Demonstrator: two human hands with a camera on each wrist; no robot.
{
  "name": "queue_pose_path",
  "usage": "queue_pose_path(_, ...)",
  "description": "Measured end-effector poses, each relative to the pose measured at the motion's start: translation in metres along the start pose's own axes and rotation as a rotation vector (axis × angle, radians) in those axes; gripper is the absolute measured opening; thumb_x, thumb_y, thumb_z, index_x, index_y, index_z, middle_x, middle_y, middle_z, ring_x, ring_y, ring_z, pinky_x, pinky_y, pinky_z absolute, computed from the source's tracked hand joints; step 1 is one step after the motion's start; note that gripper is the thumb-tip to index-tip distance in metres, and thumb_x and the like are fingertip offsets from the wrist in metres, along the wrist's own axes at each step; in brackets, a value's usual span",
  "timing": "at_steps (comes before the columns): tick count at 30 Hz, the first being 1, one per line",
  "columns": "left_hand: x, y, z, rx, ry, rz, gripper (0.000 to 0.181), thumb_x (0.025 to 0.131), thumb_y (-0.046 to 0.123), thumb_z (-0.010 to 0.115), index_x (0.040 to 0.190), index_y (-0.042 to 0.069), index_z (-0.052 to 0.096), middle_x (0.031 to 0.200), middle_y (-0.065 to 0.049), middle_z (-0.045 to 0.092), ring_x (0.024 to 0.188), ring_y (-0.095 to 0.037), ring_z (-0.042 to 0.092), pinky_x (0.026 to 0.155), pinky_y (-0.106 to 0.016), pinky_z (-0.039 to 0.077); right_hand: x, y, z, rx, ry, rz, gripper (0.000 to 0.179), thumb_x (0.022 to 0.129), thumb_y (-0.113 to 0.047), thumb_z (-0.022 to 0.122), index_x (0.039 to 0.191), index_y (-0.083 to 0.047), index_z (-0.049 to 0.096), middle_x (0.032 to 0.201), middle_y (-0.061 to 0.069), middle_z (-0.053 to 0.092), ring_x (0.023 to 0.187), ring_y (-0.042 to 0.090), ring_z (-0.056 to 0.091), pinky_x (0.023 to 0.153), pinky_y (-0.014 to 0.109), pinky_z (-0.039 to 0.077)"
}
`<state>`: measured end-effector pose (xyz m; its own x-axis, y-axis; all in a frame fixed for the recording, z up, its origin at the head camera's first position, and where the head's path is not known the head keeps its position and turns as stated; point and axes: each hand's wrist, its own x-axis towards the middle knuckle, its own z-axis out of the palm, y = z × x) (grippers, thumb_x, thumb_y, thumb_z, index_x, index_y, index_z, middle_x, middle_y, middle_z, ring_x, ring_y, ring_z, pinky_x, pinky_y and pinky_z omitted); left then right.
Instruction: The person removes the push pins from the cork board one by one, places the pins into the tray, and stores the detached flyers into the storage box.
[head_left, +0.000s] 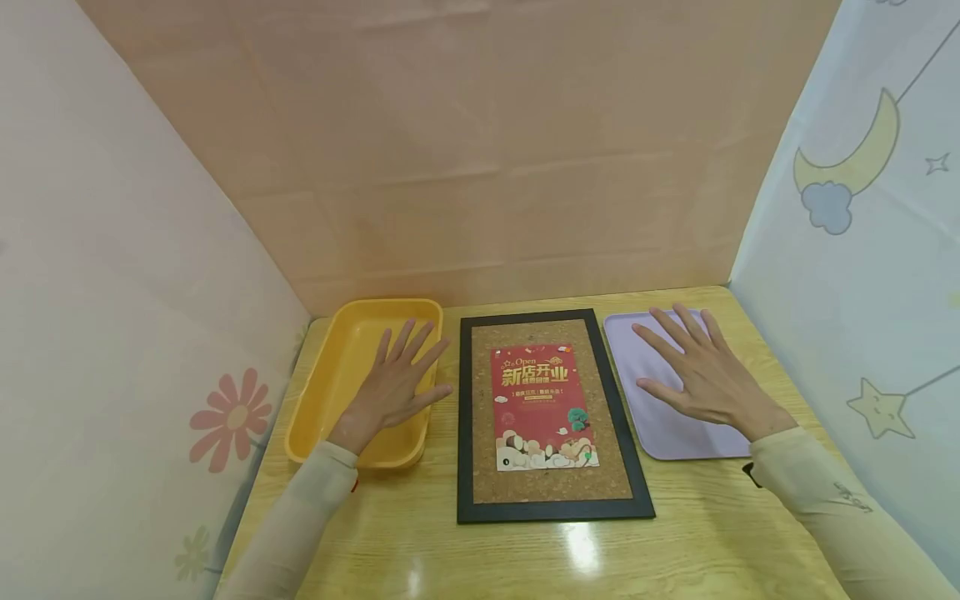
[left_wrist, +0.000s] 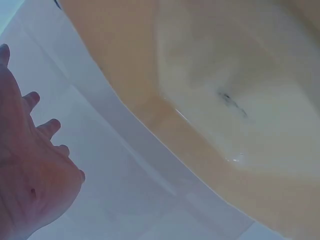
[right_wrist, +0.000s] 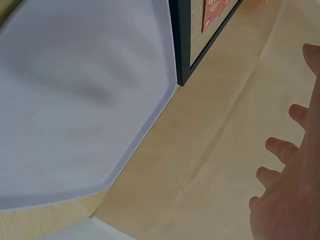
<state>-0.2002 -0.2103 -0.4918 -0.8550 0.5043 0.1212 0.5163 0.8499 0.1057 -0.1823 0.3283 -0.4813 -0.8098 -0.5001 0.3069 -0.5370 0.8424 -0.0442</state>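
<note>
In the head view my left hand (head_left: 393, 387) hovers with fingers spread over a yellow tray (head_left: 311, 417) at the left. My right hand (head_left: 701, 375) is likewise spread, above a flat lilac tray (head_left: 637, 417) at the right. Neither hand holds anything. Between them lies a black-framed cork board (head_left: 551, 490) with a red poster (head_left: 536, 408) on it, bearing gold lettering. The left wrist view shows the yellow tray's inside (left_wrist: 200, 140) beside the hand. In the right wrist view the lilac tray (right_wrist: 85, 125) lies apart from the fingers.
Everything lies on a wood-grain table (head_left: 525, 558). A plain beige sheet (head_left: 495, 150) forms the back wall. Pale patterned walls stand close at both sides, with flowers on the left wall (head_left: 135, 333) and a moon and stars on the right wall (head_left: 885, 292).
</note>
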Motion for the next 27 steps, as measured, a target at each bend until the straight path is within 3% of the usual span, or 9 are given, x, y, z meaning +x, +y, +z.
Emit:
queue_pose_path(10, 0.002, 0.014, 0.000, -0.106, -0.041, 0.008, 0.087, 0.110, 0.067, 0.061, 0.181, 0.026, 0.031, 0.193, -0.008, 0.011, 0.180, -0.041, -0.003, 0.145, -0.069, 0.000, 0.003, -0.004, 0.002, 0.025, 0.010, -0.004, 0.095, 0.097, -0.054, 0.079, 0.177, -0.026, 0.038, 0.183, 0.022, 0.037, 0.175, 0.051, 0.020, 0.140, 0.075, 0.016)
queue_pose_path(16, 0.010, 0.028, 0.000, -0.129, -0.042, 0.041, 0.088, 0.109, 0.066, 0.063, 0.181, 0.029, 0.029, 0.193, -0.011, 0.013, 0.180, -0.041, -0.002, 0.146, -0.067, 0.002, 0.008, -0.008, 0.004, 0.030, 0.026, -0.028, 0.094, 0.098, -0.056, 0.078, 0.177, -0.025, 0.038, 0.182, 0.023, 0.039, 0.175, 0.051, 0.022, 0.138, 0.078, 0.018)
queue_pose_path(27, 0.029, 0.058, -0.001, -0.176, -0.016, 0.085, 0.093, 0.104, 0.064, 0.071, 0.179, 0.020, 0.036, 0.191, -0.016, 0.020, 0.180, -0.045, 0.003, 0.144, -0.072, 0.009, 0.020, -0.017, 0.006, 0.116, -0.026, 0.000, 0.095, 0.101, -0.051, 0.079, 0.179, -0.026, 0.033, 0.185, 0.022, 0.033, 0.176, 0.052, 0.015, 0.136, 0.081, 0.016)
